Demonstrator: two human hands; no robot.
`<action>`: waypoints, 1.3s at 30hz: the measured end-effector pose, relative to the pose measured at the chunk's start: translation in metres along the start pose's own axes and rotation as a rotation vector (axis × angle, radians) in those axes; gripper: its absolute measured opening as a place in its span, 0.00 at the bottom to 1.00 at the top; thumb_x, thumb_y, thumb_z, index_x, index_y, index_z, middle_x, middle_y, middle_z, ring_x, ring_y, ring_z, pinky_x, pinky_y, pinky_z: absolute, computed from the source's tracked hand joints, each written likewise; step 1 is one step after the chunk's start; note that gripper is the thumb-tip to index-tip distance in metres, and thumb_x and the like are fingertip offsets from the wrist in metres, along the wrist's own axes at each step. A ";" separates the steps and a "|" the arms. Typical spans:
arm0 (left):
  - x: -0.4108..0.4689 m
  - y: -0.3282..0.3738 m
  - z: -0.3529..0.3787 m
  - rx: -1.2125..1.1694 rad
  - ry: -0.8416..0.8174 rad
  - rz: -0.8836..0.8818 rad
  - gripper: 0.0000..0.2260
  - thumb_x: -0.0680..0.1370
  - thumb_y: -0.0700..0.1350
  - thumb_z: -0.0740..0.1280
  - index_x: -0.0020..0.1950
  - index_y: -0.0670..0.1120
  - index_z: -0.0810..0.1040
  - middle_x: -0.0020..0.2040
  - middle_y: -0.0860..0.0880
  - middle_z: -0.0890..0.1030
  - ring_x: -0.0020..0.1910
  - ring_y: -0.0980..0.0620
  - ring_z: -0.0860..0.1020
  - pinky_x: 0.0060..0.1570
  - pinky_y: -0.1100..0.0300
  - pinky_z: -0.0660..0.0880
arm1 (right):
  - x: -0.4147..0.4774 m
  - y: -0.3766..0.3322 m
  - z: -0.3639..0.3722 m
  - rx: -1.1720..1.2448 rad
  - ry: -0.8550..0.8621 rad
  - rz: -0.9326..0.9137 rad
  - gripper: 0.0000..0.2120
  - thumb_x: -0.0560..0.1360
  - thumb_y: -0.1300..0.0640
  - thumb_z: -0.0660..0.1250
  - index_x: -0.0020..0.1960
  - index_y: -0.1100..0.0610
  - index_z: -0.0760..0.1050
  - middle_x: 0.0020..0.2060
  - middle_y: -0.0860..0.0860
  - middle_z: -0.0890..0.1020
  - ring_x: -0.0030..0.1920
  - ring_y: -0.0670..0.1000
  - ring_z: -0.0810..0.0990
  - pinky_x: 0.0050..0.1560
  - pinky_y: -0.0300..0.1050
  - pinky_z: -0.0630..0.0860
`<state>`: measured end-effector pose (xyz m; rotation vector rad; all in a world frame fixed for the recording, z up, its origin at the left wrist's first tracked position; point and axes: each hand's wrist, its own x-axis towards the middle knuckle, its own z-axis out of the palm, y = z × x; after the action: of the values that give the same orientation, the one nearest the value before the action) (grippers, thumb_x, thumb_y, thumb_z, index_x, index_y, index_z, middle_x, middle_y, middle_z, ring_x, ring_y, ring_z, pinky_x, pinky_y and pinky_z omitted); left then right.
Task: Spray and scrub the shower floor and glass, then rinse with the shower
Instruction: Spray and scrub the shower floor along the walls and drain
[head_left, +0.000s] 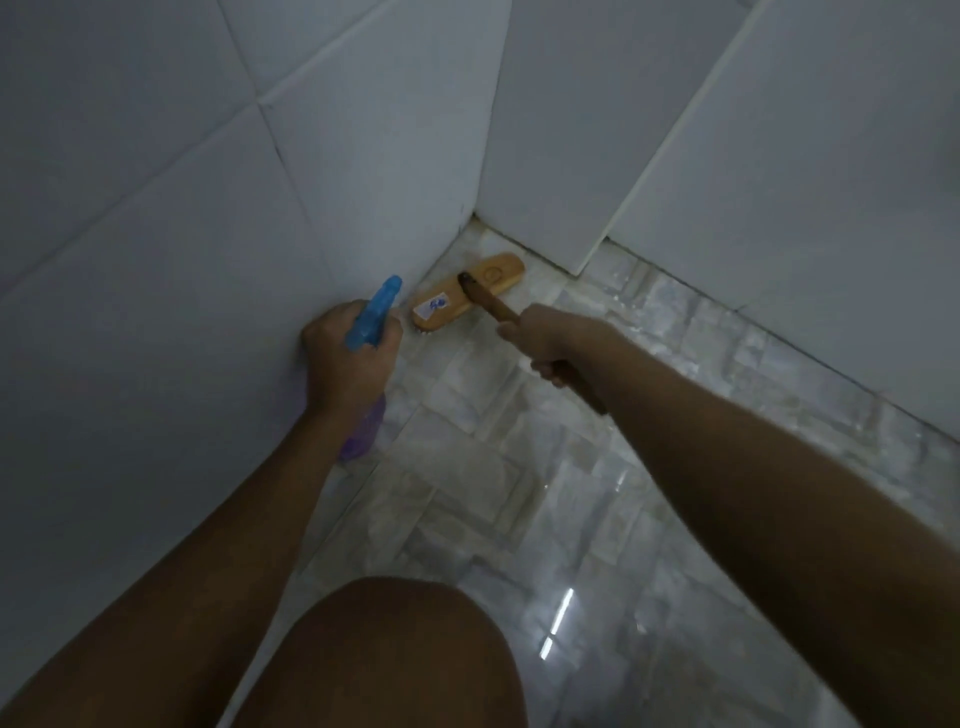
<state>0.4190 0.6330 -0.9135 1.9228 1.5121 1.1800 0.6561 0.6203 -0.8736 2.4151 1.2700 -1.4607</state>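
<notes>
A wooden scrub brush (467, 296) lies bristles-down on the wet marble shower floor (519, 493), close to the far corner where two tiled walls meet. My right hand (550, 338) grips its brown handle just behind the head. My left hand (348, 358) grips a spray bottle (376, 317) with a blue trigger top and a purple body, held beside the left wall with the nozzle pointing toward the corner. Most of the bottle's body is hidden under my hand and wrist.
White tiled walls (156, 260) close in on the left and at the back right (779, 182). My bare knee (395, 660) fills the bottom middle. The floor shines with water to the right of the knee.
</notes>
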 end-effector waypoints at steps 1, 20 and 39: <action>0.000 -0.001 0.000 -0.004 0.004 -0.003 0.15 0.75 0.40 0.71 0.30 0.40 0.72 0.26 0.46 0.70 0.25 0.50 0.67 0.27 0.58 0.65 | -0.014 0.006 0.010 0.096 -0.029 0.029 0.17 0.83 0.47 0.60 0.60 0.61 0.67 0.38 0.60 0.80 0.30 0.56 0.79 0.29 0.47 0.78; -0.016 0.052 0.053 -0.126 -0.513 -0.092 0.14 0.68 0.45 0.81 0.34 0.40 0.78 0.31 0.44 0.79 0.30 0.54 0.74 0.36 0.60 0.74 | -0.110 0.154 0.070 0.757 0.289 0.321 0.23 0.85 0.44 0.49 0.55 0.63 0.72 0.37 0.58 0.77 0.27 0.55 0.76 0.24 0.43 0.74; -0.004 0.100 0.128 -0.113 -0.463 -0.019 0.14 0.71 0.49 0.78 0.38 0.42 0.78 0.33 0.45 0.79 0.30 0.49 0.76 0.37 0.53 0.77 | -0.102 0.193 0.041 0.757 0.311 0.342 0.23 0.85 0.43 0.48 0.55 0.61 0.72 0.37 0.57 0.76 0.28 0.53 0.75 0.23 0.42 0.73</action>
<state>0.5809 0.6189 -0.9095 1.9292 1.1861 0.7243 0.7315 0.4121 -0.8870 3.2053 0.2712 -1.7117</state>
